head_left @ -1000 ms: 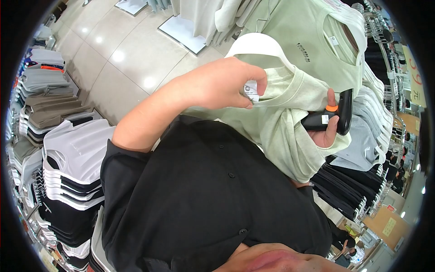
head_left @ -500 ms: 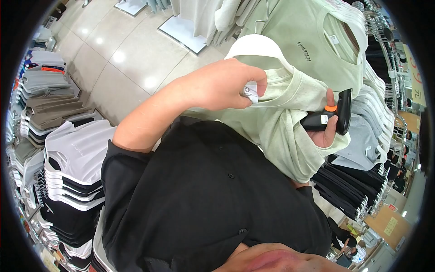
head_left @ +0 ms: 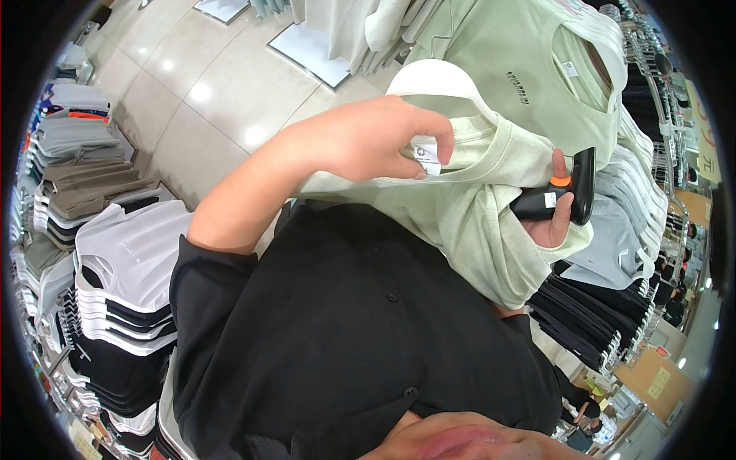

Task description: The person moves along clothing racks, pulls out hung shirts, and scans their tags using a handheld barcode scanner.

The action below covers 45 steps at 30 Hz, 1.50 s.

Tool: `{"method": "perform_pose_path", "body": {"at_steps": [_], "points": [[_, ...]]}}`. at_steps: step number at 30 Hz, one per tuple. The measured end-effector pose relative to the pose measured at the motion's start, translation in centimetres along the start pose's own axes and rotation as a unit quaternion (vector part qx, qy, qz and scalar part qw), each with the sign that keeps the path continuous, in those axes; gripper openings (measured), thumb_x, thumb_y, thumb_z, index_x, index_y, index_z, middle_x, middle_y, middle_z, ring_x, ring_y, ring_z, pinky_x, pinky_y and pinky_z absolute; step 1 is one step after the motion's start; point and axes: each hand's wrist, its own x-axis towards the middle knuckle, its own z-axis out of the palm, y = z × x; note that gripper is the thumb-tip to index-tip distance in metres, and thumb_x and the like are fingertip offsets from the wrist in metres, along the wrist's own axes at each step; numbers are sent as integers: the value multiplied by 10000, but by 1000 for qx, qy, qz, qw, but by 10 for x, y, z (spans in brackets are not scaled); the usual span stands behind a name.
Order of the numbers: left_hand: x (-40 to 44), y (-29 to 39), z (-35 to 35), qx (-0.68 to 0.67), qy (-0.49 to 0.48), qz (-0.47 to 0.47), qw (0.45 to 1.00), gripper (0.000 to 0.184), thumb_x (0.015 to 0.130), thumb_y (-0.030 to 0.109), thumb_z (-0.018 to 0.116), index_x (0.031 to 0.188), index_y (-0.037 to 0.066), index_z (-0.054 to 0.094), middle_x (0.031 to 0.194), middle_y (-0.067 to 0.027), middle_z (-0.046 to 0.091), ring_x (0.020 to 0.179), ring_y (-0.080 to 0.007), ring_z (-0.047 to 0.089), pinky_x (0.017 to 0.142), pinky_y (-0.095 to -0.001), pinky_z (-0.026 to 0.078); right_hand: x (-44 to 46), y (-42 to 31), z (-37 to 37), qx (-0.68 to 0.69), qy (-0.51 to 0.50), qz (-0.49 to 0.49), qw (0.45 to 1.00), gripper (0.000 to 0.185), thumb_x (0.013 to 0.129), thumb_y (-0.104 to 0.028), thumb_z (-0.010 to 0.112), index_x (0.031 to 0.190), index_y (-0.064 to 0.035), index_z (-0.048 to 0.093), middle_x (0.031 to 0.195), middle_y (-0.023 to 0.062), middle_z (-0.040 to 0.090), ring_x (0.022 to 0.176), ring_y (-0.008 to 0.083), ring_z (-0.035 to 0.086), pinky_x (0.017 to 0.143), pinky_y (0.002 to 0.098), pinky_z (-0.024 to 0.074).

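Observation:
My left hand (head_left: 383, 142) is pinching the white neck label (head_left: 426, 157) inside the collar of a pale green T-shirt (head_left: 491, 230). The shirt is on a white hanger (head_left: 441, 80) with a metal hook, and its lower part drapes in folds over my right forearm. My right hand (head_left: 553, 226) grips a black handheld barcode scanner (head_left: 544, 201) with an orange ring and a small white sticker. Some of its fingers are hidden behind the scanner and cloth.
Another green T-shirt (head_left: 529, 92) with small dark lettering hangs behind. Grey shirts (head_left: 606, 238) and black garments (head_left: 590, 314) hang on the right rack. Racked white and black shirts (head_left: 126, 268) stand at left. A low white platform (head_left: 307, 57) lies on the tiled floor (head_left: 199, 130).
The left hand has risen slightly, and more of the neck label shows below its fingers. The shirt's edge under the left wrist has lifted a little. The scanner has barely moved.

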Motion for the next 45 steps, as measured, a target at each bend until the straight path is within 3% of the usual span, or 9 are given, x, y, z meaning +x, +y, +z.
{"method": "perform_pose_path", "body": {"at_steps": [4, 10, 11, 13, 16, 26, 28, 37, 45], "points": [[-2, -5, -2, -15, -12, 10, 1000, 201, 885, 46, 762, 1073, 103, 719, 878, -22, 677, 768, -140, 575, 703, -313, 479, 3, 1, -7, 2, -17, 7, 1000, 627, 1071, -415, 536, 1558, -45, 398, 1558, 249, 433, 1445, 405, 457, 1210, 578, 364], [-8, 1, -8, -43, -12, -4, 999, 259, 880, 28, 760, 1128, 100, 749, 805, 18, 640, 668, -89, 500, 614, -293, 428, 4, 1, -6, 0, -32, 0, 999, 628, 1080, -412, 494, 1540, 9, 421, 1566, 244, 440, 1464, 400, 434, 1220, 577, 335], [-7, 1, -8, -43, -13, -3, 999, 259, 880, 28, 760, 1128, 100, 749, 805, 18, 640, 668, -89, 500, 614, -293, 428, 4, 1, -2, 2, -18, -1, 1000, 627, 1079, -412, 494, 1539, 9, 424, 1563, 245, 444, 1464, 399, 433, 1218, 576, 336], [-6, -1, -9, -35, -23, -35, 998, 237, 881, 78, 755, 1118, 79, 743, 709, -68, 625, 643, -185, 559, 629, -373, 458, 3, 2, 4, -2, -9, -5, 1000, 628, 1079, -412, 494, 1539, 10, 423, 1562, 246, 444, 1465, 398, 432, 1218, 575, 336], [-7, -7, -5, -37, -2, 9, 999, 242, 877, 83, 755, 1118, 77, 746, 682, -67, 613, 624, -182, 547, 621, -372, 453, 0, 2, 7, -4, -1, -11, 1000, 634, 1077, -415, 496, 1540, 12, 422, 1562, 248, 440, 1465, 398, 431, 1218, 575, 336], [-8, -3, -9, -39, -22, -20, 999, 250, 872, 110, 757, 1121, 82, 754, 743, -75, 660, 669, -197, 594, 658, -373, 485, -2, 3, 8, -11, 2, -20, 1000, 656, 1077, -422, 492, 1545, 30, 407, 1572, 252, 424, 1471, 408, 421, 1223, 577, 326], [-7, -5, -8, -51, -17, -6, 999, 262, 876, 19, 758, 1130, 83, 747, 767, 20, 636, 641, -73, 499, 592, -280, 421, -3, 3, 8, -11, 3, -20, 1000, 658, 1076, -423, 494, 1545, 31, 406, 1572, 253, 423, 1472, 408, 420, 1223, 577, 326], [-8, -4, -4, -22, -4, 6, 1000, 239, 878, 78, 769, 1114, 104, 745, 727, 12, 582, 642, -95, 478, 598, -296, 407, -4, 1, 0, -8, -10, -10, 1000, 664, 1071, -432, 507, 1550, 15, 397, 1570, 257, 417, 1471, 406, 421, 1221, 576, 330], [-7, -7, -1, -19, -5, 6, 1000, 234, 871, 81, 766, 1101, 113, 737, 798, -3, 632, 693, -121, 516, 640, -310, 434, -5, 1, 4, -21, -6, -15, 1000, 671, 1072, -436, 507, 1556, 13, 388, 1571, 266, 412, 1468, 408, 426, 1222, 575, 330]]}}
